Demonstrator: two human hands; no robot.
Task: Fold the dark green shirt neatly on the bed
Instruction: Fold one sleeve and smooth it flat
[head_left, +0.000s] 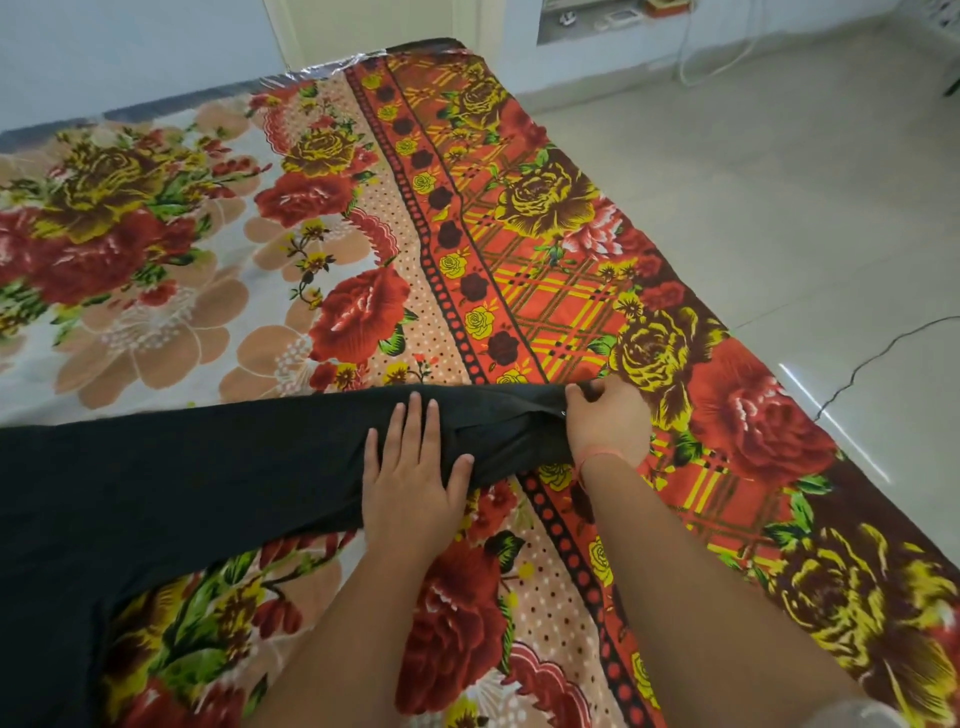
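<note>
The dark green cloth shirt (182, 478), so dark that it reads nearly black, lies spread on the bed. Its body fills the lower left of the view and runs out of frame there. One long sleeve (498, 415) stretches from it to the right, toward the edge of the bed.

The left hand (415, 483) lies flat on this sleeve, palm down, with its fingers straight and slightly spread, pressing the cloth onto the bed. The right hand (608, 421) is just beside it at the far end of the sleeve. Its fingers are curled over the bunched cuff and grip it. A thin red thread (602, 460) circles the right wrist. The two hands are near each other but do not touch, and the cloth between them is creased.

Under the shirt is a plush bed cover printed with red and yellow roses (519, 234). It is pale in the middle and has an orange checked border along the right side.

To the right of the bed is a pale grey tiled floor (779, 182), with a thin dark cable (872, 358) lying across it.

At the top of the view, a white recessed wall shelf (597, 36) holds several small objects, too blurred to tell apart. A white cord (727, 57) hangs in a loop beside it.
</note>
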